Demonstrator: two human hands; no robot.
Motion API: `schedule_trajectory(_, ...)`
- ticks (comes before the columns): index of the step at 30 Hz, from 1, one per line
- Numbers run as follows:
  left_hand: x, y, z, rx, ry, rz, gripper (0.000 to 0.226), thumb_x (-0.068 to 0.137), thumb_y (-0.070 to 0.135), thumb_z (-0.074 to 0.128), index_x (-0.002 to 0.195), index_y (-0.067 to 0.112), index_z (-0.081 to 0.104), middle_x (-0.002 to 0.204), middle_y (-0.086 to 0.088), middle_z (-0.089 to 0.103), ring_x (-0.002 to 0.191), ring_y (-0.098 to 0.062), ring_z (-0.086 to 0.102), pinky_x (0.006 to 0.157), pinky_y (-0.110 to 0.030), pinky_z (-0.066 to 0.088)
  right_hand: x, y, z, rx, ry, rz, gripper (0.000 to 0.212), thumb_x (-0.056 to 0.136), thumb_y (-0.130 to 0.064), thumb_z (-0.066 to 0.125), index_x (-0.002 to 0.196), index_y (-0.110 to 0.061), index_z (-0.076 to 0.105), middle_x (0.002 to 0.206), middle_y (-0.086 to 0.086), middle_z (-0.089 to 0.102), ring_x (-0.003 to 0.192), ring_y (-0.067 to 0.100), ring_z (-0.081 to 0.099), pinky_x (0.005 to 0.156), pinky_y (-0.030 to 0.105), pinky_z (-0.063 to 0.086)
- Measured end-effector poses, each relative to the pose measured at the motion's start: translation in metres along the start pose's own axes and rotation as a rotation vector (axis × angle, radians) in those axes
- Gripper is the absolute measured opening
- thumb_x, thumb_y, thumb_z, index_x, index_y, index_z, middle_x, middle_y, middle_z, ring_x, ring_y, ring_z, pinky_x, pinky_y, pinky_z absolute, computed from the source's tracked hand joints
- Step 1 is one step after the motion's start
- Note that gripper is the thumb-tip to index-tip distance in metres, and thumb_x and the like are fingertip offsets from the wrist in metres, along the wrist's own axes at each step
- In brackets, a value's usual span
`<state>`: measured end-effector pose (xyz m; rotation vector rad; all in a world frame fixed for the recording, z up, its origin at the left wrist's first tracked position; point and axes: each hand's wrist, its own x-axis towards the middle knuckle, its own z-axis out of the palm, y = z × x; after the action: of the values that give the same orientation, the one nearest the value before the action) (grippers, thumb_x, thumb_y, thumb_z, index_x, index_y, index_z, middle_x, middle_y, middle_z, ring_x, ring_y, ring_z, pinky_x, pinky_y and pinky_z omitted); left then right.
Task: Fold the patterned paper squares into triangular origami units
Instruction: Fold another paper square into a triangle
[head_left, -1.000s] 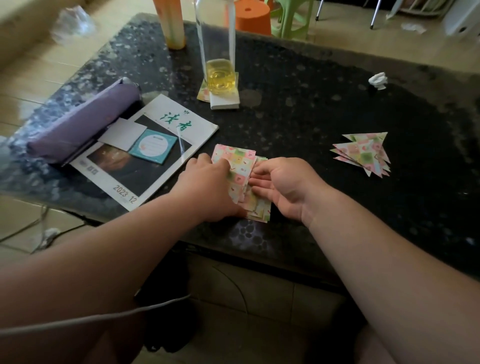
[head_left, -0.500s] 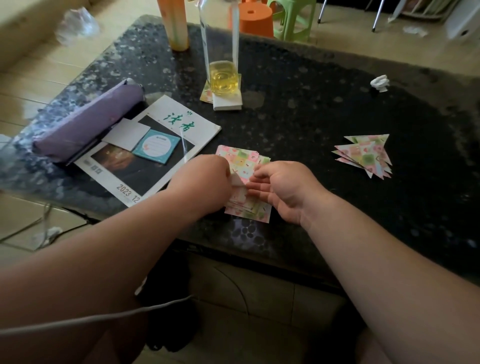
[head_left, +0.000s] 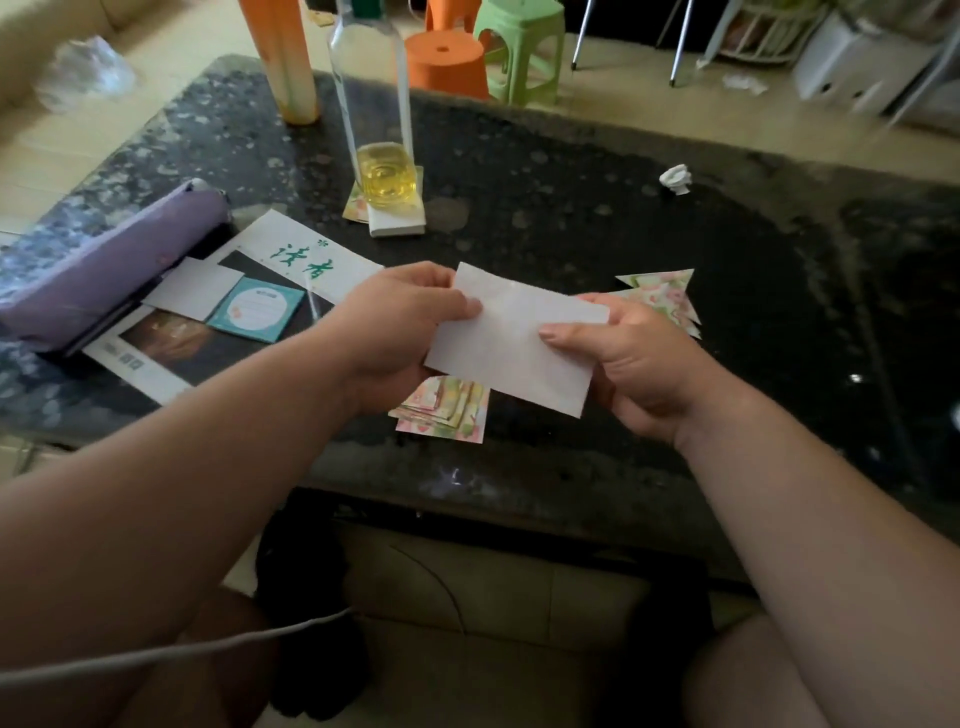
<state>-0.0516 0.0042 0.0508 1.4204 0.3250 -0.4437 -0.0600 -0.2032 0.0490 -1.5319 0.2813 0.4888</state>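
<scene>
Writing: magazine (head_left: 291, 249) at left of frame carries two large green brush-style characters on its white cover; smaller print too blurred to read; a teal card (head_left: 257, 309) with a pale round label and a plain white card (head_left: 195, 288) lie on it; label text illegible.

Surface: dark speckled stone bench (head_left: 571, 218), glossy, with pale mottling towards its left end; pale tiled floor beyond; orange stool (head_left: 447, 62) and green stool (head_left: 519, 47) at top centre.

Task item: paper sheet (head_left: 514, 343) held above the bench at centre frame, white side up, tilted; left hand (head_left: 400, 332) pinches its left edge, right hand (head_left: 639, 369) its right edge, thumb on top, fingers (head_left: 563, 332) curled beneath; stack of patterned squares (head_left: 447, 410) lies on the bench just below the sheet, partly hidden by it; triangular units (head_left: 665, 296) piled right of centre, partly behind the right hand.

Around: purple pencil case (head_left: 104, 265) at far left, overlapping the magazine; glass bottle (head_left: 384, 171) with yellow liquid stands on a white block (head_left: 397, 223), upper centre; orange cylinder (head_left: 288, 62) left of it; crumpled paper scrap (head_left: 675, 179) at upper right.
</scene>
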Motion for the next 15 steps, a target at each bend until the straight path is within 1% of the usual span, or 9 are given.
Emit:
schedule_trajectory(2,0.0,-0.003,0.017,-0.046,-0.062,-0.019,0.022,0.092,0.001,0.066,0.111,0.012,0.067,0.112,-0.014,0.075,0.101,-0.029,0.073,0.081,-0.043,0.061,-0.011,0.006,-0.018,0.072,0.076,0.013,0.03,0.087,-0.006,0.076,0.116,-0.013,0.069,0.112,0.011,0.076,0.104,0.029,0.074,0.087,0.045,0.062)
schedule_trajectory(5,-0.002,-0.008,0.039,-0.067,-0.156,-0.054,0.033,0.089,-0.003,0.068,0.117,0.013,0.066,0.113,-0.013,0.075,0.102,-0.032,0.073,0.084,-0.047,0.06,-0.03,0.017,-0.04,0.186,0.2,0.057,0.037,0.084,-0.003,0.076,0.118,-0.015,0.068,0.116,0.013,0.074,0.104,0.032,0.074,0.087,0.049,0.062)
schedule_trajectory(8,-0.004,-0.018,0.058,0.015,-0.168,-0.124,0.032,0.083,0.004,0.076,0.112,0.015,0.07,0.112,-0.013,0.075,0.102,-0.033,0.073,0.086,-0.052,0.06,-0.048,0.022,-0.054,0.108,0.283,0.078,0.047,0.082,-0.004,0.08,0.124,-0.022,0.066,0.121,0.011,0.071,0.106,0.032,0.072,0.086,0.05,0.062)
schedule_trajectory(11,-0.008,-0.025,0.072,0.084,-0.131,-0.153,0.025,0.082,0.009,0.08,0.104,0.015,0.072,0.109,-0.013,0.075,0.097,-0.032,0.074,0.082,-0.05,0.061,-0.064,0.016,-0.063,-0.009,0.337,0.03,0.053,0.085,-0.006,0.08,0.131,-0.024,0.062,0.119,0.008,0.07,0.102,0.029,0.073,0.081,0.047,0.064)
schedule_trajectory(13,-0.008,-0.025,0.077,0.137,-0.095,-0.119,0.031,0.079,0.013,0.084,0.107,0.02,0.071,0.113,-0.01,0.074,0.097,-0.031,0.074,0.08,-0.047,0.062,-0.074,0.01,-0.069,-0.126,0.375,-0.019,0.055,0.087,-0.008,0.079,0.134,-0.028,0.06,0.113,0.005,0.072,0.1,0.025,0.073,0.082,0.046,0.064)
schedule_trajectory(15,-0.007,-0.021,0.08,0.277,-0.03,-0.037,0.04,0.079,0.022,0.086,0.114,0.028,0.067,0.116,-0.003,0.07,0.101,-0.026,0.071,0.084,-0.047,0.061,-0.077,0.009,-0.074,-0.228,0.391,-0.064,0.059,0.089,-0.008,0.078,0.138,-0.033,0.057,0.103,0.003,0.076,0.099,0.022,0.073,0.088,0.047,0.062)
